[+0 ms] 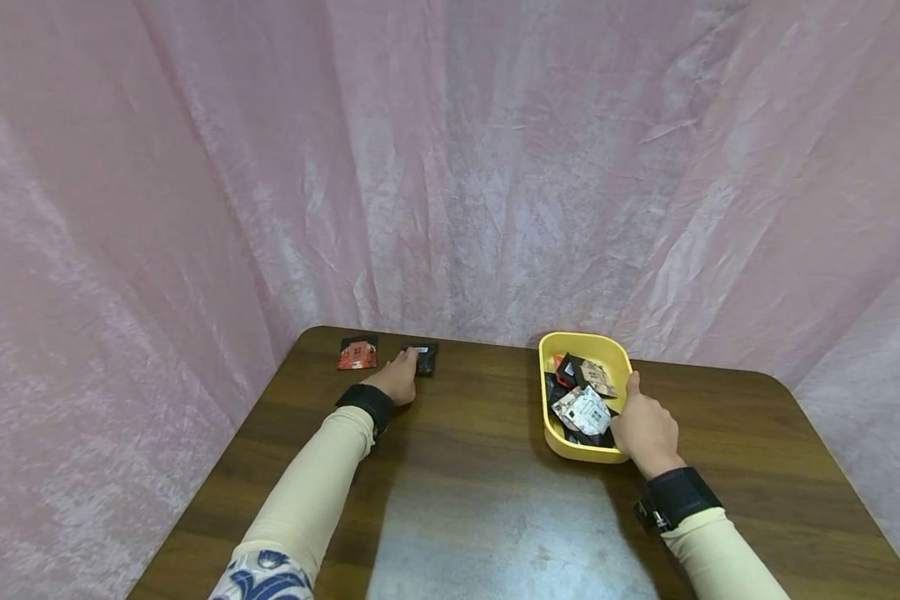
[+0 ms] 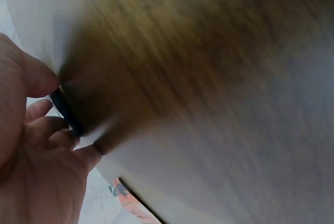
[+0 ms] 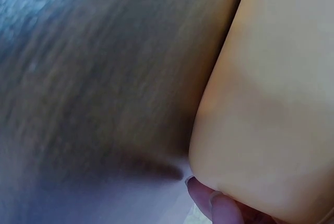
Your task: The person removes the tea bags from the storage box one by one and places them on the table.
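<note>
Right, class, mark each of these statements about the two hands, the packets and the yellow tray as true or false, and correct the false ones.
1. The left hand grips a black packet on the table. True.
2. The yellow tray is empty. False: it holds several packets.
3. The right hand holds the tray at its right side. True.
4. A red packet lies inside the tray, next to the left hand. False: it lies on the table, left of the black packet.
5. The backdrop behind the table is green. False: it is pink cloth.
</note>
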Demonstrator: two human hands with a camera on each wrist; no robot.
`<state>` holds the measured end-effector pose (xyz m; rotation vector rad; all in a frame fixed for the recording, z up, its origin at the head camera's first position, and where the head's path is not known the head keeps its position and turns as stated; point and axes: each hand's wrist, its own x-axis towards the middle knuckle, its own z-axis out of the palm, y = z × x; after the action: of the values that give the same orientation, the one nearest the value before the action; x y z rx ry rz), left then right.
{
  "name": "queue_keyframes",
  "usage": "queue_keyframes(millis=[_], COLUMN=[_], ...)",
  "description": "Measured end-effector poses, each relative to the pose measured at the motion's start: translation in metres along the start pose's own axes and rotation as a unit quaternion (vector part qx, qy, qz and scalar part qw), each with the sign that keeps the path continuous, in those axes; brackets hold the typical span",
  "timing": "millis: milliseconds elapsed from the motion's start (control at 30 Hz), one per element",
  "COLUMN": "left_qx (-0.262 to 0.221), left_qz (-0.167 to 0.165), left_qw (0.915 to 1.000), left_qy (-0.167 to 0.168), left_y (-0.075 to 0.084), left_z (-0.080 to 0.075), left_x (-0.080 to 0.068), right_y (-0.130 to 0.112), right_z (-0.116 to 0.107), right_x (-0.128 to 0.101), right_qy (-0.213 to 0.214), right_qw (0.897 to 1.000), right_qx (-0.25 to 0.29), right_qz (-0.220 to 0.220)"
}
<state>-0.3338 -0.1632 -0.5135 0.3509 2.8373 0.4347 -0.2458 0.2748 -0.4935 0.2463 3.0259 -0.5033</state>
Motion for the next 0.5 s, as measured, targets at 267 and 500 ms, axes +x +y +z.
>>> queue_keyframes(millis=[267,500], left_qx=[0.025,0.048], left_qz=[-0.003,0.009], left_qw=[0.9991,0.9964], left_qy=[0.033,0.069], left_y=[0.003,0.018], left_z=[-0.003,-0.009], left_x=[-0.006,-0.007], right_y=[-0.003,-0.003], right_z=[-0.001,-0.003], right_x=[-0.002,-0.003], right_qy=[-0.004,0.000], right_qw=[1.000,1.000], right_qx=[0.005,0.007], right_qz=[0.005,0.003])
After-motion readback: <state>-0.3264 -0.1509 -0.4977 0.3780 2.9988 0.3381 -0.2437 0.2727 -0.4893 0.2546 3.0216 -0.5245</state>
